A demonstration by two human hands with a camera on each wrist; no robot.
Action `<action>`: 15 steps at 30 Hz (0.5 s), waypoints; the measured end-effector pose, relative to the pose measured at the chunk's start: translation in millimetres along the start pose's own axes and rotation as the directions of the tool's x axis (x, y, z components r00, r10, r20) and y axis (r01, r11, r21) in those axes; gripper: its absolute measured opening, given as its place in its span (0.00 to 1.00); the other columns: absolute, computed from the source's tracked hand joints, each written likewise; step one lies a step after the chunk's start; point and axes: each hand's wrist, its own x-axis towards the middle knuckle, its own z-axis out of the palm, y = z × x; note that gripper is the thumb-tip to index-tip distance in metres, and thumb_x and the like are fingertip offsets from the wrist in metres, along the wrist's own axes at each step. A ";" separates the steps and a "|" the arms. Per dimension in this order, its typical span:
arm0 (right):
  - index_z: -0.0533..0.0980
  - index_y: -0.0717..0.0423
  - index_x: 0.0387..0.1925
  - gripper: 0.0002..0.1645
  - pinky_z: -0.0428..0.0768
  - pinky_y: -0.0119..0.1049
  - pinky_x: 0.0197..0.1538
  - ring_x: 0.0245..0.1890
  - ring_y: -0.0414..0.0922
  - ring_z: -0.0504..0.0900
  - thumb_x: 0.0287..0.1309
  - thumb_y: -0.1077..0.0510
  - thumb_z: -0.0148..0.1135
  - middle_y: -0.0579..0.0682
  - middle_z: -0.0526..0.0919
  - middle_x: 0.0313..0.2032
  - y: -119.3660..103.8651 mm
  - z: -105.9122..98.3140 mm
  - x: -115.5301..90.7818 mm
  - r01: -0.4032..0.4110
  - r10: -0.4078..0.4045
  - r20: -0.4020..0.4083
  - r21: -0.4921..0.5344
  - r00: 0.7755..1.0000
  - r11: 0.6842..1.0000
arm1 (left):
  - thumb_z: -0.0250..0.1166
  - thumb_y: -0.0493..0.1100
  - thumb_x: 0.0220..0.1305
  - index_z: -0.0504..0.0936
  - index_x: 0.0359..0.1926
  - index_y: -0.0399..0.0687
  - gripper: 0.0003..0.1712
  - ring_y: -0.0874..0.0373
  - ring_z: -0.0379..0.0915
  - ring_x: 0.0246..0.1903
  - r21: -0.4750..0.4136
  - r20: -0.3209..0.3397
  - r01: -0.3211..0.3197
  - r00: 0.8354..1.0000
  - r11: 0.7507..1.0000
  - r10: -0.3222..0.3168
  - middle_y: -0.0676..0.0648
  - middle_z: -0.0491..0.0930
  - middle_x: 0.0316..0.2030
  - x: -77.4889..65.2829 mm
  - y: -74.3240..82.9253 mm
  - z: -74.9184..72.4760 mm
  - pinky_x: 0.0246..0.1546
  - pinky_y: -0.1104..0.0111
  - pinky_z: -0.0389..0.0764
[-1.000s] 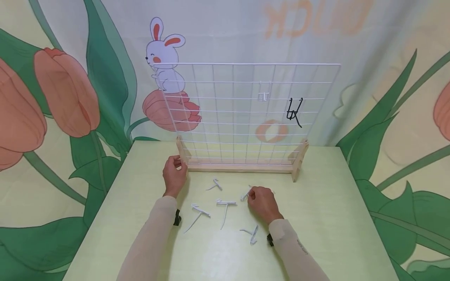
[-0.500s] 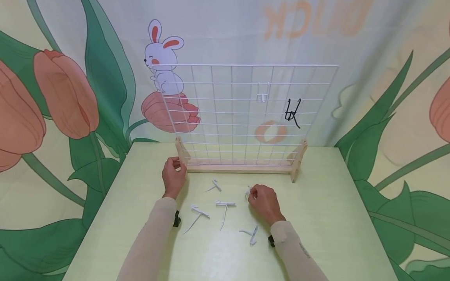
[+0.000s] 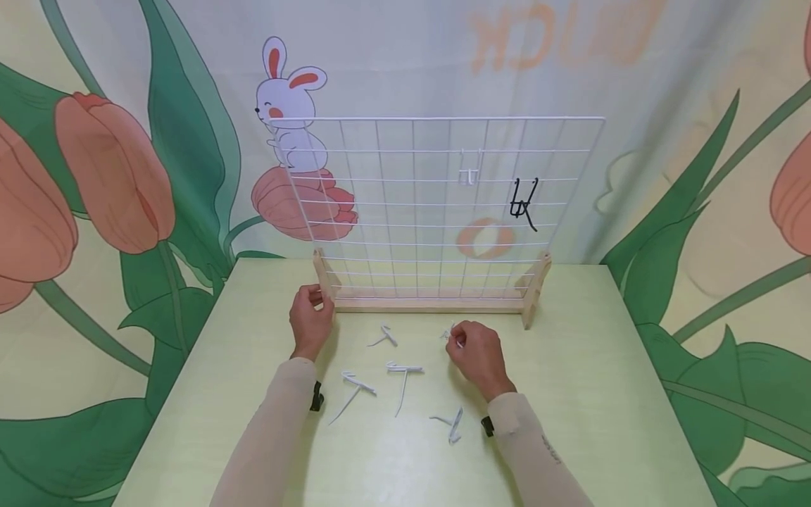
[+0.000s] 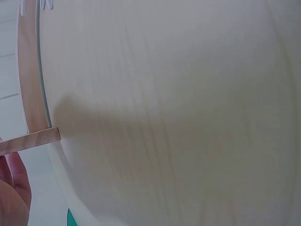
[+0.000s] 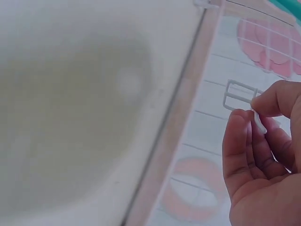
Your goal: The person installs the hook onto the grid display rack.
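My left hand (image 3: pixel 310 322) holds the left end support of a wooden stand (image 3: pixel 431 304); in the left wrist view its fingertips (image 4: pixel 19 172) lie against the wooden foot (image 4: pixel 35 140). The stand carries a white wire grid panel (image 3: pixel 395 190) upright. My right hand (image 3: pixel 476 358) pinches a white wire hook (image 5: pixel 241 96) between thumb and fingers, raised in front of the panel. The hook's rectangular wire end sticks out past the fingertips, and the rest is partly hidden by the hand. One white hook (image 3: pixel 469 176) and one black hook (image 3: pixel 523 205) hang on the grid.
Several loose white hooks lie on the pale table: one near the stand (image 3: pixel 383 336), one in the middle (image 3: pixel 404 369), one at left (image 3: pixel 357 386), one near the right forearm (image 3: pixel 453 426). A printed cloth backdrop (image 3: pixel 405 56) hangs behind.
My right hand has lifted the white hook and turned it, moving slightly toward the panel. My left hand stays at the stand's left end. The head view has shifted slightly.
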 end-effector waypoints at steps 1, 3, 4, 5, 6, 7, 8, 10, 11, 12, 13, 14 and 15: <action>0.87 0.55 0.34 0.04 0.82 0.39 0.36 0.28 0.42 0.80 0.60 0.61 0.68 0.46 0.85 0.28 -2.6 -2.5 1.4 0.004 -0.004 -0.013 0.003 1.000 1.000 | 0.65 0.41 0.73 0.77 0.59 0.42 0.17 0.43 0.83 0.55 0.001 0.000 0.002 1.000 1.000 -0.002 0.39 0.82 0.52 0.1 -0.1 0.0 0.58 0.49 0.85; 0.87 0.55 0.33 0.04 0.82 0.40 0.36 0.28 0.43 0.81 0.60 0.61 0.68 0.47 0.85 0.27 -7.2 -7.4 4.2 0.020 -0.020 -0.046 0.006 0.999 1.000 | 0.65 0.41 0.73 0.77 0.59 0.42 0.17 0.42 0.83 0.56 0.000 -0.001 0.003 1.000 1.000 -0.003 0.39 0.82 0.52 0.0 0.0 0.3 0.58 0.49 0.85; 0.87 0.56 0.33 0.04 0.82 0.40 0.36 0.28 0.43 0.81 0.60 0.61 0.68 0.47 0.85 0.27 -9.7 -10.1 5.6 0.027 -0.027 -0.062 0.011 0.998 1.000 | 0.65 0.41 0.73 0.77 0.59 0.42 0.17 0.42 0.83 0.56 -0.001 -0.001 0.003 1.000 1.000 -0.003 0.39 0.82 0.52 -0.1 0.0 0.4 0.58 0.48 0.85; 0.87 0.56 0.33 0.04 0.82 0.40 0.36 0.28 0.44 0.82 0.60 0.61 0.68 0.48 0.86 0.27 -12.1 -12.6 7.1 0.036 -0.035 -0.078 0.015 0.996 0.999 | 0.65 0.41 0.73 0.77 0.59 0.42 0.17 0.42 0.83 0.55 -0.004 -0.001 0.003 1.000 1.000 -0.003 0.39 0.82 0.52 -0.1 0.3 0.4 0.58 0.48 0.85; 0.86 0.56 0.33 0.04 0.83 0.40 0.37 0.28 0.44 0.82 0.60 0.62 0.67 0.48 0.86 0.28 -14.5 -14.9 8.7 0.044 -0.042 -0.091 0.020 0.995 0.999 | 0.65 0.41 0.73 0.77 0.59 0.42 0.17 0.42 0.83 0.55 -0.006 -0.002 0.003 1.000 1.000 -0.003 0.39 0.82 0.52 0.0 0.3 0.5 0.58 0.48 0.85; 0.86 0.56 0.32 0.04 0.83 0.40 0.37 0.29 0.44 0.83 0.60 0.62 0.67 0.49 0.86 0.28 -17.0 -17.5 10.1 0.055 -0.053 -0.108 0.023 0.993 0.998 | 0.65 0.41 0.73 0.77 0.59 0.42 0.17 0.42 0.83 0.55 -0.008 -0.003 0.002 1.000 1.000 -0.002 0.39 0.82 0.52 0.0 0.3 0.5 0.58 0.48 0.85; 0.86 0.56 0.32 0.03 0.83 0.41 0.36 0.29 0.45 0.83 0.60 0.62 0.68 0.49 0.86 0.28 -19.6 -20.0 11.7 0.070 -0.066 -0.127 0.029 0.990 0.997 | 0.65 0.41 0.73 0.77 0.58 0.42 0.17 0.41 0.83 0.55 -0.010 -0.005 0.002 1.000 1.000 -0.002 0.39 0.82 0.52 0.0 0.5 0.4 0.58 0.48 0.85; 0.87 0.57 0.33 0.03 0.83 0.42 0.36 0.28 0.45 0.84 0.59 0.62 0.68 0.50 0.87 0.28 -25.3 -25.6 14.8 0.091 -0.084 -0.159 0.042 0.984 0.995 | 0.65 0.41 0.73 0.77 0.58 0.42 0.16 0.42 0.83 0.55 -0.011 -0.009 0.001 1.000 1.000 -0.001 0.39 0.82 0.52 0.2 0.5 0.4 0.58 0.48 0.85; 0.87 0.57 0.33 0.03 0.84 0.42 0.36 0.28 0.46 0.84 0.59 0.62 0.68 0.50 0.87 0.28 -28.2 -28.4 16.2 0.101 -0.091 -0.173 0.048 0.981 0.994 | 0.64 0.41 0.73 0.77 0.58 0.42 0.16 0.42 0.83 0.55 -0.012 -0.010 0.001 1.000 1.000 -0.001 0.39 0.82 0.52 0.2 0.5 0.4 0.59 0.48 0.85; 0.87 0.57 0.33 0.03 0.84 0.41 0.36 0.28 0.46 0.84 0.59 0.62 0.68 0.51 0.87 0.28 -31.2 -31.4 17.6 0.107 -0.096 -0.184 0.052 0.978 0.993 | 0.64 0.41 0.73 0.77 0.58 0.42 0.16 0.42 0.83 0.55 -0.011 -0.011 0.002 1.000 1.000 -0.002 0.39 0.82 0.51 0.3 0.5 0.3 0.59 0.48 0.85; 0.87 0.57 0.33 0.03 0.83 0.42 0.35 0.28 0.46 0.84 0.59 0.62 0.68 0.51 0.87 0.28 -34.2 -34.4 19.0 0.112 -0.099 -0.195 0.055 0.976 0.992 | 0.64 0.41 0.73 0.77 0.58 0.42 0.16 0.42 0.83 0.55 -0.010 -0.011 0.001 1.000 1.000 -0.001 0.39 0.82 0.52 0.3 0.2 0.4 0.59 0.48 0.85; 0.87 0.57 0.33 0.04 0.83 0.41 0.35 0.28 0.46 0.84 0.59 0.62 0.68 0.51 0.87 0.28 -37.2 -37.4 20.3 0.113 -0.099 -0.203 0.058 0.974 0.992 | 0.64 0.41 0.73 0.77 0.58 0.42 0.16 0.42 0.83 0.55 -0.009 -0.010 0.000 1.000 1.000 0.000 0.39 0.82 0.52 0.3 0.0 0.6 0.59 0.48 0.85; 0.87 0.57 0.33 0.04 0.83 0.41 0.34 0.28 0.46 0.83 0.59 0.62 0.68 0.51 0.87 0.28 -40.0 -40.4 21.6 0.112 -0.098 -0.207 0.058 0.973 0.992 | 0.64 0.41 0.73 0.77 0.58 0.42 0.17 0.42 0.83 0.56 -0.008 -0.008 -0.002 1.000 1.000 0.002 0.39 0.82 0.52 0.5 -0.4 0.8 0.59 0.48 0.85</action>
